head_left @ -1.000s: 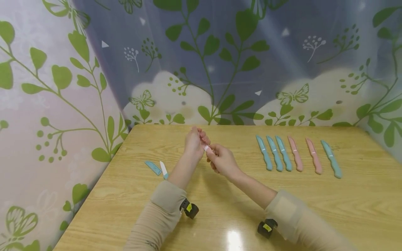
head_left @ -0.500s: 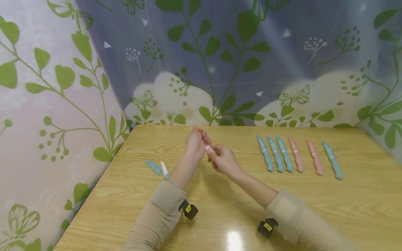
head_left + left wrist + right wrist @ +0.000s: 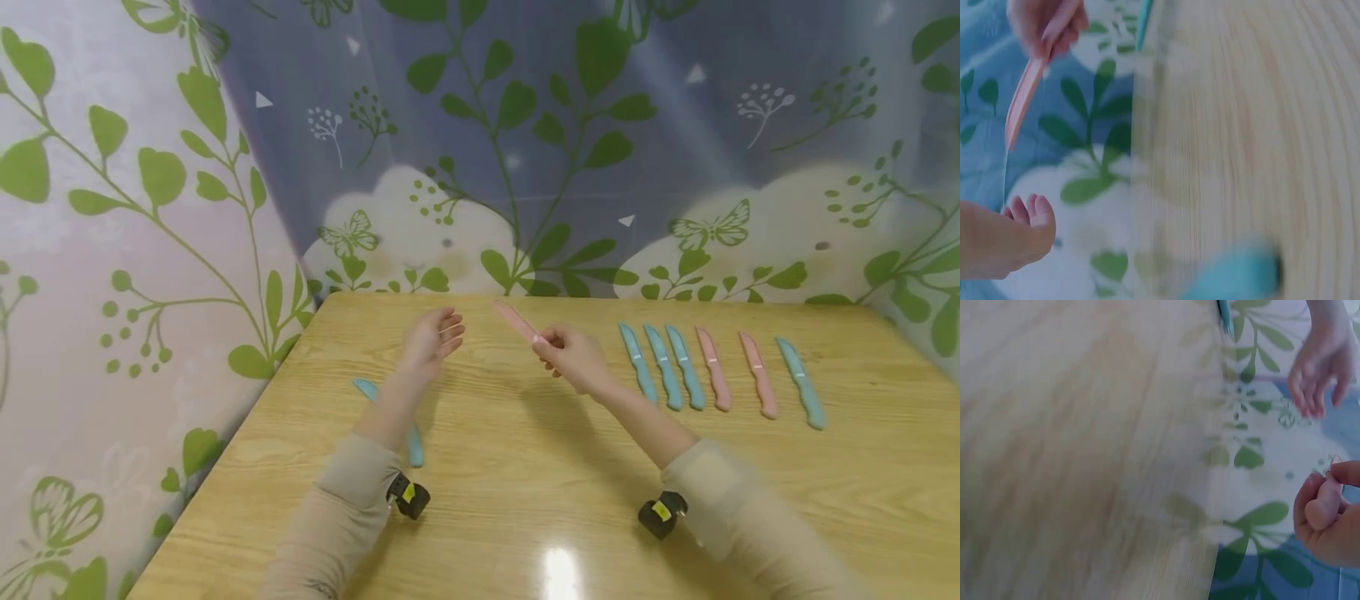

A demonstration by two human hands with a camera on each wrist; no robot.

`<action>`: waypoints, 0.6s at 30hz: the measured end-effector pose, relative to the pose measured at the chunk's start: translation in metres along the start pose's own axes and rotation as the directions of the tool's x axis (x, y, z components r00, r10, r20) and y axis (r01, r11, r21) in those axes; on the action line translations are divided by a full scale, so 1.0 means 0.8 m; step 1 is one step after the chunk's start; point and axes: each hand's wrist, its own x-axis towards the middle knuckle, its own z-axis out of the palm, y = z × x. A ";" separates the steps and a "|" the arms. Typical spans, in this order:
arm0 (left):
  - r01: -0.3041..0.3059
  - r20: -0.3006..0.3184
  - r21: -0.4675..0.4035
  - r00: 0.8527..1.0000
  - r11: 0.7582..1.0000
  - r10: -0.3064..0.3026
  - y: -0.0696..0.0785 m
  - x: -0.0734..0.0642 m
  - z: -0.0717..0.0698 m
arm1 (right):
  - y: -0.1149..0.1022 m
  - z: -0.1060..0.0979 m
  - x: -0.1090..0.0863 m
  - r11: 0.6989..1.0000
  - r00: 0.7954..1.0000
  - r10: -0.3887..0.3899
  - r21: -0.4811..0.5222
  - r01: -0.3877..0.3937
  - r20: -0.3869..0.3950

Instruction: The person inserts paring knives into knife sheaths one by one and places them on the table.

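Note:
My right hand (image 3: 576, 360) grips the handle of a pink knife (image 3: 517, 322), whose blade is covered by a pink sheath pointing up and to the left. In the right wrist view the rounded butt of the pink handle (image 3: 1322, 511) shows between the fingers. My left hand (image 3: 431, 342) is held off to the left with relaxed fingers and nothing in it; the left wrist view shows a gap between the sheath tip and this hand (image 3: 1013, 240). Beneath the left forearm lie a blue sheath (image 3: 365, 387) and a blue knife handle (image 3: 416, 448), both partly hidden.
On the right of the wooden table (image 3: 525, 517) lies a row of sheathed knives, several blue (image 3: 663, 367) and two pink (image 3: 713, 368). A patterned curtain (image 3: 555, 158) hangs behind the table's back edge, and another covers the left side.
My left hand has let go of the pink knife's sheath end and moved left. The right hand has drawn back to the right with the sheathed knife.

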 end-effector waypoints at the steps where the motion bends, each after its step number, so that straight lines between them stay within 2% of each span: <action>1: -0.003 -0.009 0.055 1.000 0.999 0.003 0.003 0.001 -0.011 | 0.003 -0.007 0.002 0.999 1.000 0.003 -0.035 -0.004 -0.017; 3: -0.012 -0.018 0.177 1.000 0.984 0.015 0.009 0.002 -0.033 | 0.010 -0.021 0.005 0.996 0.999 0.031 -0.087 -0.035 -0.038; 4: -0.016 -0.028 0.244 0.999 0.970 0.023 0.012 0.002 -0.044 | 0.013 -0.027 0.008 0.992 0.997 0.052 -0.114 -0.057 -0.048; 6: -0.018 -0.046 0.389 0.998 0.921 0.039 0.017 0.003 -0.065 | 0.019 -0.037 0.011 0.980 0.993 0.095 -0.172 -0.105 -0.064; 7: -0.016 -0.055 0.457 0.997 0.889 0.046 0.018 0.003 -0.074 | 0.022 -0.042 0.012 0.973 0.990 0.120 -0.189 -0.131 -0.070; 8: -0.009 -0.064 0.528 0.997 0.849 0.050 0.020 0.002 -0.084 | 0.025 -0.045 0.013 0.967 0.988 0.139 -0.207 -0.151 -0.072; 10: 0.008 -0.079 0.658 0.995 0.753 0.059 0.023 -0.001 -0.100 | 0.030 -0.050 0.014 0.954 0.984 0.163 -0.244 -0.177 -0.078; 11: 0.011 -0.077 0.713 0.995 0.702 0.062 0.023 -0.002 -0.108 | 0.033 -0.052 0.014 0.949 0.983 0.163 -0.259 -0.179 -0.081; 13: 0.015 -0.064 0.812 0.996 0.584 0.063 0.024 -0.004 -0.121 | 0.037 -0.055 0.015 0.944 0.983 0.168 -0.273 -0.183 -0.079; 15: 0.015 -0.050 0.878 0.997 0.478 0.060 0.023 -0.005 -0.131 | 0.041 -0.057 0.017 0.937 0.984 0.162 -0.300 -0.178 -0.077; 18: 0.024 -0.042 0.941 0.998 0.339 0.046 0.021 -0.006 -0.141 | 0.048 -0.059 0.019 0.927 0.984 0.162 -0.330 -0.178 -0.077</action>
